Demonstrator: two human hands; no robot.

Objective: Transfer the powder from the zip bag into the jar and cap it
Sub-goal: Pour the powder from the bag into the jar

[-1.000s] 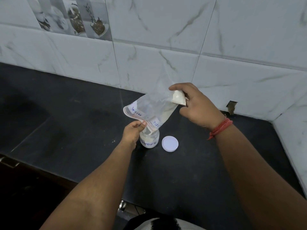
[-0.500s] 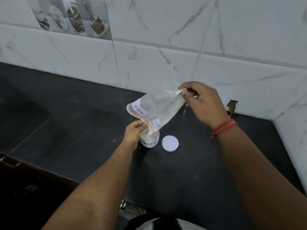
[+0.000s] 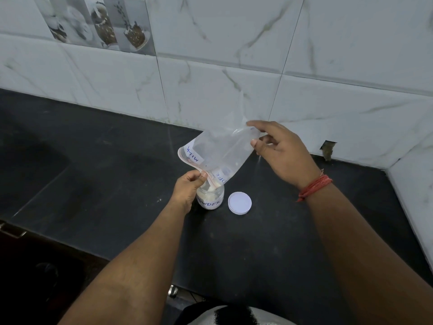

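Note:
A clear zip bag [image 3: 222, 151] labelled "MILK POWDER" tilts with its mouth down into a small clear jar [image 3: 210, 200] that holds white powder and reads "POWDER". My left hand [image 3: 187, 188] pinches the bag's mouth at the jar's rim and hides the jar's left side. My right hand [image 3: 281, 156] is at the bag's raised end, its fingers spread and loose, with index finger and thumb touching the plastic. Almost no powder is left in the bag. The white round lid [image 3: 239, 203] lies flat on the black counter [image 3: 117, 184] just right of the jar.
A marble-tiled wall [image 3: 210, 78] runs behind the counter and turns a corner at the far right. There is a small notch [image 3: 328, 150] at the wall's base on the right. The counter's front edge [image 3: 58, 238] runs diagonally at lower left.
The powder held in the bag's upper corner has slid down toward the jar. My right hand has gone from gripping that corner to loose, spread fingers. The left hand and jar stay put.

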